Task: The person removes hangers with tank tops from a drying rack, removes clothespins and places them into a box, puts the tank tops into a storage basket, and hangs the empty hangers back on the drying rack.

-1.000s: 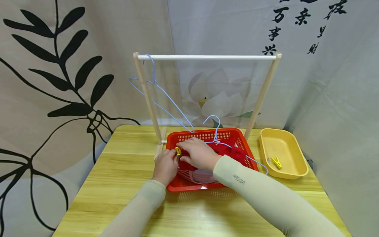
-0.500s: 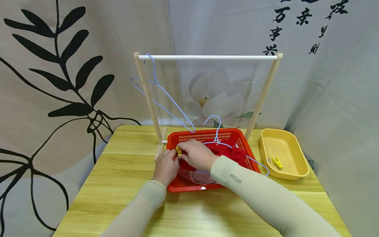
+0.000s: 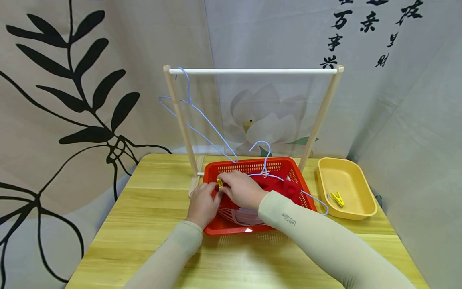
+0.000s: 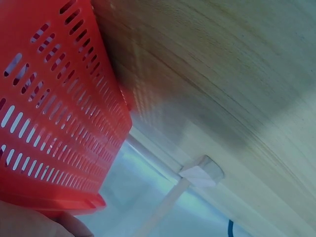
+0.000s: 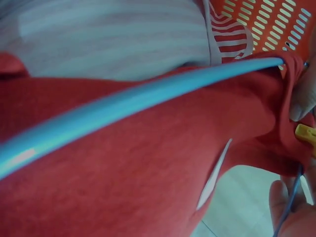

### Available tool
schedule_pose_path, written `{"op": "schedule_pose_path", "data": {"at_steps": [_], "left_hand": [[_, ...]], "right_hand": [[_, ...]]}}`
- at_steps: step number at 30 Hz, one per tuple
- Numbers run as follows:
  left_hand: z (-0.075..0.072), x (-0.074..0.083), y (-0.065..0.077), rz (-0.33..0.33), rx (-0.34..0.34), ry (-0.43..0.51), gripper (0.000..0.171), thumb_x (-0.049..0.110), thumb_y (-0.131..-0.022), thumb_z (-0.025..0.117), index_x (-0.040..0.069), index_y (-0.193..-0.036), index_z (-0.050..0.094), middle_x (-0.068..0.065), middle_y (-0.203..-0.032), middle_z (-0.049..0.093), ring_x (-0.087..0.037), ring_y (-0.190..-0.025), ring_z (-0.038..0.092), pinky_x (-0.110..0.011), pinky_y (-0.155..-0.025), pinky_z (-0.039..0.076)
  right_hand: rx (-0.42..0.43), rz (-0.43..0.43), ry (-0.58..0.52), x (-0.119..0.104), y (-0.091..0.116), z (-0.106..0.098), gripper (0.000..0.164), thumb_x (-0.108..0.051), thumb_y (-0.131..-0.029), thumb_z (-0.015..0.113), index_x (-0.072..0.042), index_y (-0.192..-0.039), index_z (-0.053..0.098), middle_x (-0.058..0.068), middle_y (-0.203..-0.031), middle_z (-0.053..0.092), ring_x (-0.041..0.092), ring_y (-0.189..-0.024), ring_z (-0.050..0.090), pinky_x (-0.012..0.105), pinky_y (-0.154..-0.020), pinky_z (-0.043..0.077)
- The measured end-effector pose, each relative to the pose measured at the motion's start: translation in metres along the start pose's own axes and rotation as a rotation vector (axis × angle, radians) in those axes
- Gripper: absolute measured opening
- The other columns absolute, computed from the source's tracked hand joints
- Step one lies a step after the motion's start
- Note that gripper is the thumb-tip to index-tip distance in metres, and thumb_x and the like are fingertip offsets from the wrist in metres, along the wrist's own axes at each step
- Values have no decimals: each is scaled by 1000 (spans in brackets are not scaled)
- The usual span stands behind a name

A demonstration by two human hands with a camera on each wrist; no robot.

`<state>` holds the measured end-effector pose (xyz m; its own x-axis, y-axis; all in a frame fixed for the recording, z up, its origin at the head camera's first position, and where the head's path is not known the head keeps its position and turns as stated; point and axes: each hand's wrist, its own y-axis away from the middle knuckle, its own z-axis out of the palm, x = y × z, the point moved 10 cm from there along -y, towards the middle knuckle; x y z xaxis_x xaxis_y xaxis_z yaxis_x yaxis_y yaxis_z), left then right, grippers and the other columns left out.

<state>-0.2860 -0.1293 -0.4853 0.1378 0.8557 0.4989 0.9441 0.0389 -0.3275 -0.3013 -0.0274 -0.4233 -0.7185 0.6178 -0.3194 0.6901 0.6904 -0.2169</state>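
Note:
In the head view my left hand (image 3: 203, 204) grips the left end of a red garment (image 3: 268, 182) in the red basket. My right hand (image 3: 244, 188) reaches across from the right and pinches a yellow clothespin (image 3: 219, 183) against that end. A blue hanger (image 3: 266, 170) runs through the garment, its hook rising above the basket. The right wrist view has the hanger's arm (image 5: 143, 101) across the red cloth (image 5: 123, 158), with the yellow clothespin (image 5: 307, 133) and parts of fingers at the right edge. Fingers (image 4: 34, 222) lie at the basket's rim in the left wrist view.
A striped garment (image 3: 245, 216) lies in the red basket (image 3: 231, 231). Behind stands a wooden rack with a white rail (image 3: 252, 72), a bare blue hanger (image 3: 213, 124) on its left end. Another yellow clothespin (image 3: 337, 199) is in the yellow tray (image 3: 348, 170) on the right.
The clothespin between my hands has turned and shifted slightly right. My right thumb and fingers have drawn in around it. The left hand has barely moved.

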Motion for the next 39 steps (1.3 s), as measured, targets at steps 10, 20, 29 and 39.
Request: {"op": "schedule_pose_path", "data": {"at_steps": [10, 20, 29, 39], "left_hand": [[-1, 3, -2, 34, 21, -5, 18, 24, -103, 64, 18, -115, 76, -4, -94, 70, -29, -92, 65, -44, -81, 40], [-3, 7, -2, 60, 19, -10, 17, 23, -104, 63, 19, -114, 77, -3, -96, 74, -28, -94, 69, -45, -82, 39], [-3, 7, -1, 59, 8, -5, 18, 22, -105, 62, 20, -115, 77, -2, -97, 74, -29, -96, 69, -45, -83, 39], [-2, 5, -1, 62, 10, -6, 16, 24, -105, 63, 21, -112, 77, 0, -95, 74, -27, -95, 69, -44, -83, 38]], "right_hand": [[12, -19, 3, 0, 5, -8, 20, -25, -102, 70, -15, -118, 66, -2, -102, 72, 20, -95, 64, 37, -92, 55], [23, -35, -5, 1, 8, -11, 15, -22, -101, 71, -15, -114, 69, -1, -102, 73, 19, -95, 63, 37, -92, 55], [35, -64, -39, -3, 10, -18, 10, -18, -100, 72, -15, -109, 69, -1, -103, 73, 21, -98, 64, 37, -95, 55], [6, -45, -77, -1, 12, -21, 10, -20, -101, 71, -16, -109, 67, -2, -105, 73, 18, -102, 65, 38, -101, 56]]}}
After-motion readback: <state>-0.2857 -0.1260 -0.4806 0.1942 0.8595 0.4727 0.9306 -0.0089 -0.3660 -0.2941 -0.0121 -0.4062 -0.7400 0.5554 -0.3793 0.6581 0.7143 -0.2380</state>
